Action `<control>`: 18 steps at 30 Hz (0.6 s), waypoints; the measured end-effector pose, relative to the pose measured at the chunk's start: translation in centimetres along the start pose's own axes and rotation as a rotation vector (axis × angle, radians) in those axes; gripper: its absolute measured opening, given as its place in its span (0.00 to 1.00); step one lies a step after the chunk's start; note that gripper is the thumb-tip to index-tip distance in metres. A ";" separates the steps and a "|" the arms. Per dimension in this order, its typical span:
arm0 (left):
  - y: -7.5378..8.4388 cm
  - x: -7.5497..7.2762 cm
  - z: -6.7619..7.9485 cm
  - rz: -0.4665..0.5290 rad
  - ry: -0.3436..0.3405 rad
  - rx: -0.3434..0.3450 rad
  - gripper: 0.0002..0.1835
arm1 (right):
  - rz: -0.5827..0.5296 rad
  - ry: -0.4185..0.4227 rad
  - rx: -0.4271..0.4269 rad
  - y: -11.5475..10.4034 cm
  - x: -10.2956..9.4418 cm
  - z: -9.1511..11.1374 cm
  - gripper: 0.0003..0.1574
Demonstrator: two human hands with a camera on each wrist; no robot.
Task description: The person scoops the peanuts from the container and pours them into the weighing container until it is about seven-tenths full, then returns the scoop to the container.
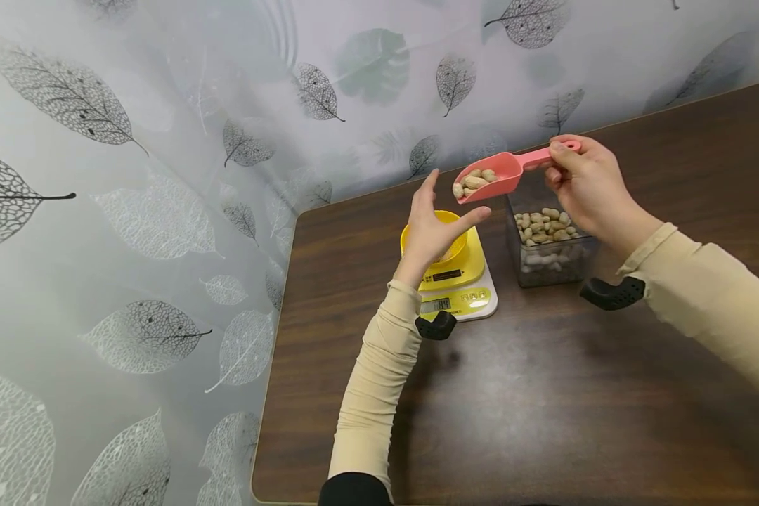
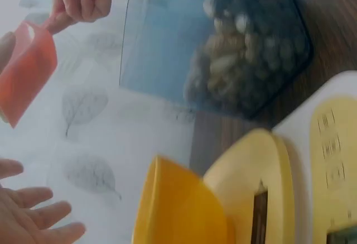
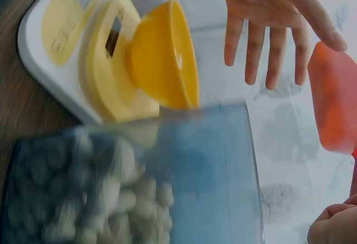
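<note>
My right hand [image 1: 585, 176] grips the handle of a pink scoop [image 1: 509, 169], which carries several unshelled peanuts [image 1: 474, 181]. The scoop is held in the air, its mouth toward the left hand. My left hand [image 1: 431, 228] is spread, thumb and fingers apart, with nothing in it; its thumb is near the scoop's underside. Behind and below that hand, a yellow bowl [image 1: 458, 246] sits on a yellow and white kitchen scale [image 1: 474, 299]; a little of its contents shows. In the right wrist view, the left hand's straight fingers [image 3: 276, 48] hang beyond the bowl [image 3: 167, 54].
A clear, grey-tinted bin [image 1: 547, 263] of peanuts [image 1: 544, 225] stands right of the scale, below the right hand. The dark wooden table [image 1: 512, 407] meets a leaf-patterned wall [image 1: 379, 91] at the back and left. Both wrists wear black camera mounts [image 1: 613, 292].
</note>
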State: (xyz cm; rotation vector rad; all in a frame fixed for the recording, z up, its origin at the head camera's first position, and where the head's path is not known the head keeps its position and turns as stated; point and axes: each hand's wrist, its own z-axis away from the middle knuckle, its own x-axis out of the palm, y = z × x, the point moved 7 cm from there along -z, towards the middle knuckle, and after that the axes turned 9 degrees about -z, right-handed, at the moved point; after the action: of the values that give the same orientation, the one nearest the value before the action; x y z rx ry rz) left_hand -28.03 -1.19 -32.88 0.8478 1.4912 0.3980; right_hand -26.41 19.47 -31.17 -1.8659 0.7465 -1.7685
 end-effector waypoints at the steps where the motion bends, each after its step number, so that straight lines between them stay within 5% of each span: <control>1: -0.5 -0.3 0.1 -0.001 0.014 -0.014 0.52 | 0.020 0.003 0.005 0.4 0.3 -0.1 0.13; 7: -3.4 -1.1 0.6 -0.011 0.071 -0.074 0.54 | 0.137 0.031 0.042 2.6 1.2 -0.6 0.12; 18: -7.7 0.2 2.0 -0.027 0.051 -0.172 0.58 | 0.337 0.114 0.095 5.2 0.0 -1.5 0.06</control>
State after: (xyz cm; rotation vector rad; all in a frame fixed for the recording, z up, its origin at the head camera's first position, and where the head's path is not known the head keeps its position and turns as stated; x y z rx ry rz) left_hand -28.14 -6.64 -38.66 0.6851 1.4904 0.5238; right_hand -28.24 15.65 -34.45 -1.4867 0.9403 -1.6699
